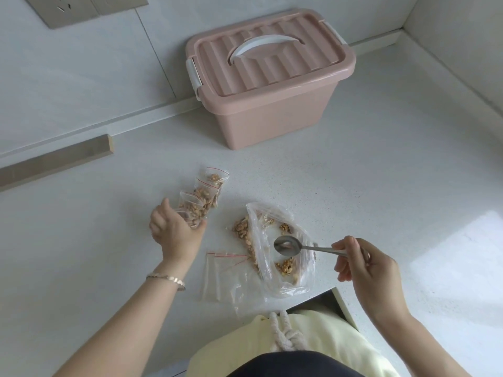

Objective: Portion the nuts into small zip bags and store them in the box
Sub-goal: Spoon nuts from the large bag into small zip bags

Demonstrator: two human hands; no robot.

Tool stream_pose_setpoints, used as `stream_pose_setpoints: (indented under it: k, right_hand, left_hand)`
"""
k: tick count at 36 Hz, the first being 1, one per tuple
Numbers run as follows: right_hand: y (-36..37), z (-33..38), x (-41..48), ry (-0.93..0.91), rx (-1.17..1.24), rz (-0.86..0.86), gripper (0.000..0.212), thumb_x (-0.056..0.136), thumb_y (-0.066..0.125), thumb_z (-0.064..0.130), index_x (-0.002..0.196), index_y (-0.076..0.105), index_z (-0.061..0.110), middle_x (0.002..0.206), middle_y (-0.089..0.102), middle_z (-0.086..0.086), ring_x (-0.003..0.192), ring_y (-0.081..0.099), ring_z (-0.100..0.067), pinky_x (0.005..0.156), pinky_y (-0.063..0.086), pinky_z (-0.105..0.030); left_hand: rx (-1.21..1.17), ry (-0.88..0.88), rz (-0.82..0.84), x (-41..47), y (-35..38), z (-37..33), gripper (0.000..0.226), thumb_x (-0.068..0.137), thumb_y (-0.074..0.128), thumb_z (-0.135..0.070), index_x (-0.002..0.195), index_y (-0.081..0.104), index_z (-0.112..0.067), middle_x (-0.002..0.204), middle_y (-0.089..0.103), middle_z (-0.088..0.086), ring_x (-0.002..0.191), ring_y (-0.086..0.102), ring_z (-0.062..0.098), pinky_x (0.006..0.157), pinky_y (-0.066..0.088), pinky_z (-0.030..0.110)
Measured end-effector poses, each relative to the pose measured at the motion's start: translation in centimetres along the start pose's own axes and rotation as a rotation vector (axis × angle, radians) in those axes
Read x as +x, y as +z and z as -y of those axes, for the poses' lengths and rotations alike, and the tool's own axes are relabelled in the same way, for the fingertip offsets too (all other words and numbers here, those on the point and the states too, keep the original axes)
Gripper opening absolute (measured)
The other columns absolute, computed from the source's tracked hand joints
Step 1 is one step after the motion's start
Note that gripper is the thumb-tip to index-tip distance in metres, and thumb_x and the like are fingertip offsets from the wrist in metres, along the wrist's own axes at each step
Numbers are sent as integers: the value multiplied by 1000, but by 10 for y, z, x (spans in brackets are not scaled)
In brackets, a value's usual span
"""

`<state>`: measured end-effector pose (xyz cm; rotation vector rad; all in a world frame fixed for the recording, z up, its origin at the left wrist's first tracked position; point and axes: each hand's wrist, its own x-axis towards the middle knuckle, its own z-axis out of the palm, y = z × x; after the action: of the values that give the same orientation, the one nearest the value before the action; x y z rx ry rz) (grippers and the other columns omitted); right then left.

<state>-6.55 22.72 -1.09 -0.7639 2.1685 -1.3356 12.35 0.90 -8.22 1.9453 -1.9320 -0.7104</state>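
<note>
Now | left hand (175,231) grips a filled zip bag (192,214) | right hand (367,265) pinches spoon (304,247) over nut bag (272,278)

Pink ribbed box (275,104), white handle (268,43)

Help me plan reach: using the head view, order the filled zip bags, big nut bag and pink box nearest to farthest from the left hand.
1. Filled zip bags, at the left hand's fingers.
2. Big nut bag, to its right.
3. Pink box, far back by the wall.
</note>
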Motion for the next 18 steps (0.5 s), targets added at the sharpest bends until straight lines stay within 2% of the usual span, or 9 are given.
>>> stream_pose_setpoints:
  k: [3, 5, 8, 10, 12, 14, 16, 18]
  right_hand:
    - [-3, -4, 3, -82, -123, -54, 37, 95, 39, 41, 65, 57, 31, 58, 54, 0, 47, 46, -10, 45, 32, -14]
    - [-6, -1, 8, -209, -192, -112, 43, 93, 31, 47, 63, 53, 25, 56, 48, 4, 58, 46, -10, 52, 32, -11]
    - [-9, 9, 15, -357, -222, -98, 42, 94, 32, 38, 63, 48, 16, 68, 45, 3, 63, 42, -12, 59, 33, -8]
    - [-6, 14, 25, -338, -197, 19, 35, 91, 33, 37, 62, 43, 22, 63, 45, 3, 59, 43, -11, 54, 32, -11]
    - [2, 14, 36, -259, -223, 149, 38, 94, 39, 44, 62, 42, 23, 57, 44, 6, 51, 41, -9, 50, 32, -17]
    - [14, 12, 48, -217, -351, 243, 34, 94, 42, 37, 71, 54, 16, 63, 57, 2, 54, 49, -9, 55, 42, -27]
    - [30, 9, 60, -214, -526, 305, 26, 95, 44, 29, 94, 65, 13, 84, 69, -4, 69, 62, -18, 66, 51, -35]
    - [46, 5, 73, -168, -678, 366, 27, 96, 46, 30, 117, 60, 21, 104, 69, -1, 91, 64, -19, 76, 52, -33]
  left_hand:
    - [-49, 219, -23, -29, -1, -9, 72, 72, 77, -15, 130, 38, 2, 130, 38, 23, 121, 32, 39, 103, 27, 48]
    - [-103, 292, 125, -50, 0, -17, 65, 76, 74, -20, 128, 41, -1, 125, 43, 17, 120, 36, 30, 102, 30, 37]
    - [-135, 177, 412, -74, 11, -30, 76, 79, 66, -44, 137, 32, -8, 134, 38, 6, 126, 36, 19, 105, 32, 28]
    - [-120, 65, 491, -80, 23, -38, 86, 77, 64, -54, 140, 27, -9, 137, 36, 6, 128, 36, 19, 103, 36, 31]
    - [-50, 10, 513, -79, 34, -49, 92, 76, 63, -58, 141, 23, -5, 139, 34, 9, 128, 35, 23, 98, 38, 32]
    - [53, -12, 509, -72, 44, -58, 87, 77, 62, -57, 137, 27, -5, 135, 33, 12, 125, 35, 26, 90, 41, 34]
    - [156, -14, 487, -64, 50, -62, 69, 79, 62, -50, 127, 36, -6, 131, 30, 12, 121, 33, 28, 81, 44, 35]
    - [217, 7, 440, -57, 53, -62, 43, 83, 61, -37, 110, 44, -8, 128, 27, 12, 116, 33, 30, 78, 47, 36]
